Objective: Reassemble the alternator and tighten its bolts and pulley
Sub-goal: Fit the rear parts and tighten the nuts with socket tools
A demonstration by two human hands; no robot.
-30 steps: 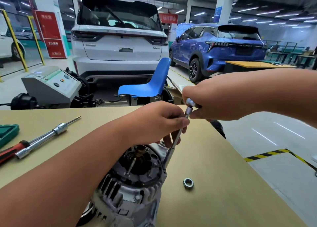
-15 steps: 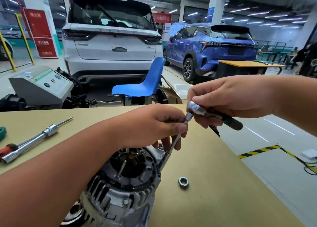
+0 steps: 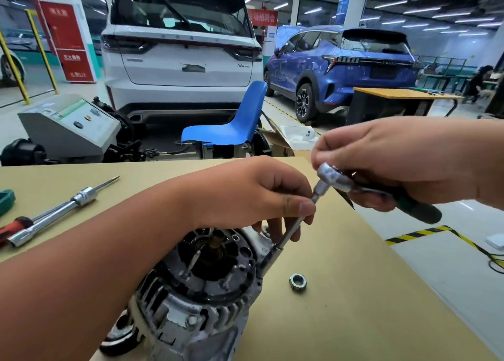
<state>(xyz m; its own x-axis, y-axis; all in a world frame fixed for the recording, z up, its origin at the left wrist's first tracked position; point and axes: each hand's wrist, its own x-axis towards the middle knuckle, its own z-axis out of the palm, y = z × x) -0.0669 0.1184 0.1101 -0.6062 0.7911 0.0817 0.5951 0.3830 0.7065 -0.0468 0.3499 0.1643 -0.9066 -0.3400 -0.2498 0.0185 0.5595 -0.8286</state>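
A silver alternator [image 3: 191, 300] stands on the tan table [image 3: 341, 306] at the bottom centre, its open end with the shaft facing up. A ratchet wrench [image 3: 335, 180] with a dark green handle carries a long extension [image 3: 296, 225] whose socket sits on a bolt at the alternator's right rim. My left hand [image 3: 253, 194] pinches the extension shaft between thumb and fingers. My right hand [image 3: 395, 158] grips the ratchet by its head and handle, which points right. A loose hex nut [image 3: 297, 281] lies on the table just right of the alternator.
A steel bar tool with a socket [image 3: 57, 210] and a red-handled screwdriver [image 3: 13, 224] lie on the table's left side beside a green tray [image 3: 5, 201]. Behind the table stand a blue chair [image 3: 231, 126], a grey machine [image 3: 71, 126], and a white and a blue car.
My right hand has swung the ratchet handle out to the right, from hidden under the hand to plainly pointing right. The left hand stays on the extension; the alternator has not moved.
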